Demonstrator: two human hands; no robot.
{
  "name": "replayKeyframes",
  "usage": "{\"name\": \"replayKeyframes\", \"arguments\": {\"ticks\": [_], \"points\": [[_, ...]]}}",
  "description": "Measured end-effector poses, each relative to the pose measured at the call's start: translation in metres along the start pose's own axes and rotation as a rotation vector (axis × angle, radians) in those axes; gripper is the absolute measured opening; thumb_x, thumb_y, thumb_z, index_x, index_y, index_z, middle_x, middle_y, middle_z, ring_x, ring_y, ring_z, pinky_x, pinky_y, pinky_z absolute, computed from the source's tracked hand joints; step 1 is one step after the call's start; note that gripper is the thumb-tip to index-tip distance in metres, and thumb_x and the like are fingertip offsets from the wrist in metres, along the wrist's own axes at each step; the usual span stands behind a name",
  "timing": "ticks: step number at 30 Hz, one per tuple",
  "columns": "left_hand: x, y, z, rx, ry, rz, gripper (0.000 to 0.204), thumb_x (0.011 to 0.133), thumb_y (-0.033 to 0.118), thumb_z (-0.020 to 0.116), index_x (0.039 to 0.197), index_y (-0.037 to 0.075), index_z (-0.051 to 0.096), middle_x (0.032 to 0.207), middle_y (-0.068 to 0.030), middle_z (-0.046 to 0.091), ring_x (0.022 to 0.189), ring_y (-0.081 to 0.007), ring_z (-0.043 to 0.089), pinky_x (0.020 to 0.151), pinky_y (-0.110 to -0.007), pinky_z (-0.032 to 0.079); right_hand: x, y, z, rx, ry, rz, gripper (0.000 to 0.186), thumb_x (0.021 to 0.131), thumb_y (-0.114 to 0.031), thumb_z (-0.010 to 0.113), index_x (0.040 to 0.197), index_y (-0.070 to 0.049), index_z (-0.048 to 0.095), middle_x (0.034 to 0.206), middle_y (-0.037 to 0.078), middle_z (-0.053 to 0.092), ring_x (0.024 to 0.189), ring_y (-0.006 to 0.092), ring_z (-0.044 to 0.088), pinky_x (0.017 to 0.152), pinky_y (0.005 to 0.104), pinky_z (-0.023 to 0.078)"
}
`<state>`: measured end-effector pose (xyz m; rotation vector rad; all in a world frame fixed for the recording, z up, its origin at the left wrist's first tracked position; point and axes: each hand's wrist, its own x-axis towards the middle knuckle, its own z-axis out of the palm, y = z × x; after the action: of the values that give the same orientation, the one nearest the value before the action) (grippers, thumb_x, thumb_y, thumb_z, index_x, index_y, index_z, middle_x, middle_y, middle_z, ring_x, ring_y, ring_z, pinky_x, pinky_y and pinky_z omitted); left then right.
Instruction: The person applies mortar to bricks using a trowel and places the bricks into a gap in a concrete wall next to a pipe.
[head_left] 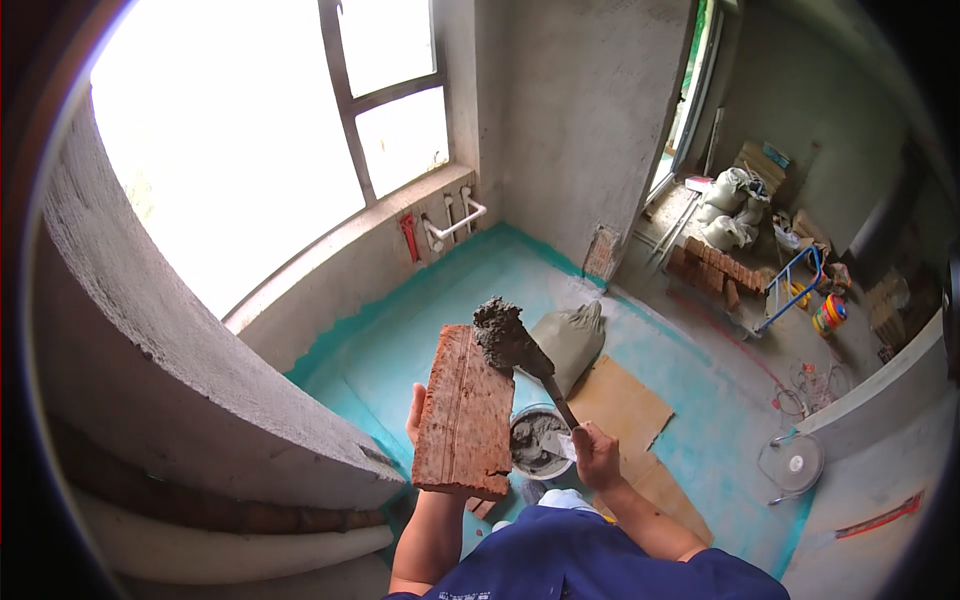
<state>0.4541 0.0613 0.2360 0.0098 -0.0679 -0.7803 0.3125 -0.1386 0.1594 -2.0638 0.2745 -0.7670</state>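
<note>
My left hand [417,412] holds up a red-brown brick [462,420] from beneath, its fingers showing at the brick's left edge and the rest hidden under it. In my right hand [597,457] is the handle of a trowel [537,362], its blade pointing up and to the left. A lump of wet grey mortar [497,328] covers the blade's end, beside the brick's upper right corner. Whether mortar and brick touch I cannot tell. Below stands a bucket [514,462] with grey mortar inside, partly hidden by the brick.
A tied sack [568,345] stands on the teal-coated floor near cardboard sheets [625,402]. Stacked bricks [712,272], white sacks [728,215] and a blue metal frame [795,290] lie farther right. White pipes [455,225] project below the window. Thick pipes [230,545] run at lower left.
</note>
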Motion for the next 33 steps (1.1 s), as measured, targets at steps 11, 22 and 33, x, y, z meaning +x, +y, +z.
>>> {"name": "replayKeyframes", "arguments": {"ticks": [11,22,33], "points": [[0.053,-0.003,0.018,-0.006,-0.200,-0.021,0.063,0.095,0.048,0.043,0.137,0.001,0.040,0.132,-0.0244,0.050,0.110,-0.0401,0.058,0.091,-0.055,0.048,0.020,-0.002,-0.076,-0.299,0.024,-0.222,0.028,0.091,-0.033,0.061,0.085,-0.006,0.063,0.072,0.012,0.061,0.061,0.0333,0.060,0.052,0.0374,0.047],[0.097,-0.029,0.003,-0.057,-0.185,-0.034,0.071,0.092,0.055,0.039,0.146,0.010,0.030,0.147,-0.0192,0.034,0.132,-0.0386,0.038,0.107,-0.055,0.033,0.022,-0.037,-0.173,-0.728,0.040,-0.410,0.032,0.084,-0.037,0.069,0.077,-0.007,0.060,0.066,0.006,0.059,0.054,0.0282,0.059,0.047,0.0349,0.046],[0.109,-0.064,-0.007,-0.057,-0.142,-0.079,0.066,0.093,0.051,0.040,0.143,0.008,0.034,0.143,-0.0199,0.039,0.127,-0.0386,0.044,0.105,-0.054,0.037,-0.006,-0.044,-0.086,-0.167,-0.047,-0.027,0.018,0.086,-0.016,0.068,0.096,-0.004,0.059,0.076,0.015,0.057,0.068,0.0359,0.060,0.059,0.0381,0.047]]}}
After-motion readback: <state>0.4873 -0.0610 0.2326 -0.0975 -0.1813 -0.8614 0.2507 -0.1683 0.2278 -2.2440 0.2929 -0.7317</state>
